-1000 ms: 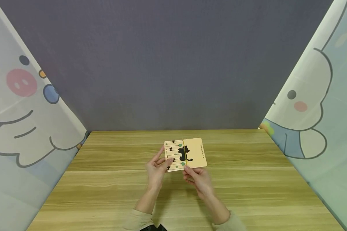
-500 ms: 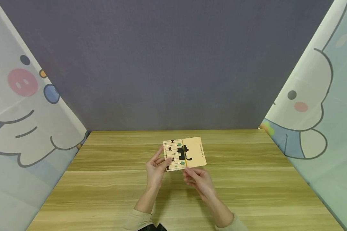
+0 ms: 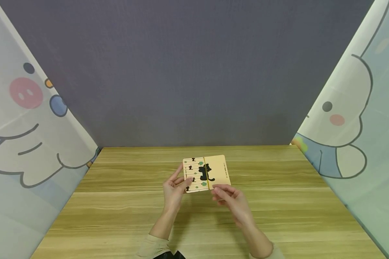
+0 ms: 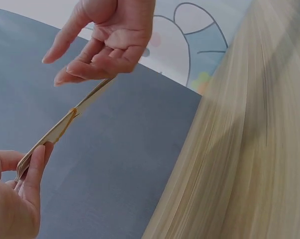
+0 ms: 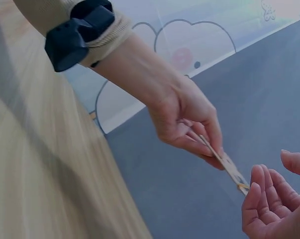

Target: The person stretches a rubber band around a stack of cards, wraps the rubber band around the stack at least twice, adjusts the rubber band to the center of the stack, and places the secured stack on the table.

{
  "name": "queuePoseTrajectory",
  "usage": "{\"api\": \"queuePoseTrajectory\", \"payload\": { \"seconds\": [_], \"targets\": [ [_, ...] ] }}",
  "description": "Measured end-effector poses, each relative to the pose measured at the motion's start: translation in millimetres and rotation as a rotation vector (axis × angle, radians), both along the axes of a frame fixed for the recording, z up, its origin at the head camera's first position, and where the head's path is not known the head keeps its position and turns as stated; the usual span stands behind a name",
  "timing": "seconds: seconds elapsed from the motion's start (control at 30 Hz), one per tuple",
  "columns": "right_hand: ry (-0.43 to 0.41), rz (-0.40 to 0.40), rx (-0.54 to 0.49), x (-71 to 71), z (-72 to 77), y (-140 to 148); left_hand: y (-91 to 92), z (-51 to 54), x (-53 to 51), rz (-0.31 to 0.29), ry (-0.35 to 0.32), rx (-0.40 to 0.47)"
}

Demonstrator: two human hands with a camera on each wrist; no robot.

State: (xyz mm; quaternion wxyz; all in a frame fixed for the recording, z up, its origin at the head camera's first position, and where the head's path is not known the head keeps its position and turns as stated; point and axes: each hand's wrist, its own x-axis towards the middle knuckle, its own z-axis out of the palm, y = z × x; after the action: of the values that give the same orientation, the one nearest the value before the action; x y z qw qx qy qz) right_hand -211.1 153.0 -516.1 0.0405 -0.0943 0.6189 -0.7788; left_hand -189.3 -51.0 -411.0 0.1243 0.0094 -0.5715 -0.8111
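Note:
My left hand [image 3: 173, 194] holds a thin, cream, booklet-like item [image 3: 218, 171] by its left end, thumb on top and fingers beneath. Black cats and green leaves are printed on its cover. Around its middle runs a narrow yellow rubber band [image 3: 208, 183]. My right hand [image 3: 235, 203] is at the lower right edge of the booklet. In the left wrist view, the right hand [image 4: 110, 45] has loosely bent fingers with the thumb apart, and nothing shows between them. Edge-on there, the booklet [image 4: 43, 142] looks layered, and the band [image 4: 72, 113] bulges off its underside.
Below the hands lies a wood-grain table [image 3: 116, 216]. A dark grey panel [image 3: 194, 72] rises behind it. Cartoon-printed cloths stand on the left [image 3: 6, 151] and right [image 3: 376, 144]. A black device [image 5: 70, 42] sits at the left sleeve.
My right thumb and fingers have left the band at the booklet's lower edge and shifted right. The left hand and the booklet have stayed almost in place.

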Motion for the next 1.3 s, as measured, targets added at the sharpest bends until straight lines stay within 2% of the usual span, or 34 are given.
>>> {"api": "queuePoseTrajectory", "payload": {
  "seconds": [0.1,0.3,0.47,0.53,0.57,0.67,0.73,0.77,0.8,0.9,0.97,1.0,1.07,1.2,1.23,1.3],
  "targets": [
    [0.02,-0.047,-0.03,-9.2,-7.1,6,0.4,-0.5,0.0,-0.002,0.003,0.006],
    [0.066,-0.164,-0.001,-25.3,-9.4,20,0.3,-1.8,-0.5,0.007,-0.004,-0.016],
    [0.167,-0.254,0.033,-38.5,-7.2,31,-1.1,-3.3,0.0,0.005,-0.015,-0.028],
    [0.203,-0.265,0.046,-38.4,1.9,33,-1.7,-3.9,0.0,-0.002,-0.019,-0.03],
    [0.223,-0.255,0.037,-30.4,19.1,31,-2.0,-4.1,-0.1,-0.005,-0.018,-0.031],
    [0.24,-0.243,0.034,-16.4,54.0,28,-2.3,-4.4,-0.2,-0.012,-0.019,-0.031],
    [0.236,-0.259,0.051,-18.5,59.1,28,-2.3,-4.3,-0.4,-0.015,-0.021,-0.031],
    [0.236,-0.276,0.076,-22.7,56.2,28,-2.2,-4.1,-0.5,-0.016,-0.022,-0.031],
    [0.225,-0.305,0.119,-35.1,39.6,31,-2.0,-4.1,-0.6,-0.017,-0.026,-0.032],
    [0.245,-0.336,0.185,-62.5,2.8,37,-2.2,-4.4,-1.5,-0.019,-0.033,-0.04],
    [0.257,-0.33,0.203,-68.9,-3.8,38,-2.3,-4.9,-2.3,-0.023,-0.039,-0.047],
    [0.273,-0.295,0.172,-71.2,-6.8,38,-2.5,-5.2,-2.9,-0.024,-0.041,-0.052],
    [0.266,-0.261,0.151,-53.6,24.0,30,-2.7,-5.7,-4.0,-0.029,-0.046,-0.062],
    [0.15,-0.247,0.191,-14.6,95.1,11,-3.0,-6.6,-6.1,-0.037,-0.054,-0.088],
    [0.109,-0.265,0.231,-2.7,117.4,5,-3.2,-7.0,-6.8,-0.039,-0.054,-0.098],
    [0.047,-0.28,0.273,0.0,127.3,1,-3.7,-7.8,-8.2,-0.041,-0.051,-0.121]
  ]
}}
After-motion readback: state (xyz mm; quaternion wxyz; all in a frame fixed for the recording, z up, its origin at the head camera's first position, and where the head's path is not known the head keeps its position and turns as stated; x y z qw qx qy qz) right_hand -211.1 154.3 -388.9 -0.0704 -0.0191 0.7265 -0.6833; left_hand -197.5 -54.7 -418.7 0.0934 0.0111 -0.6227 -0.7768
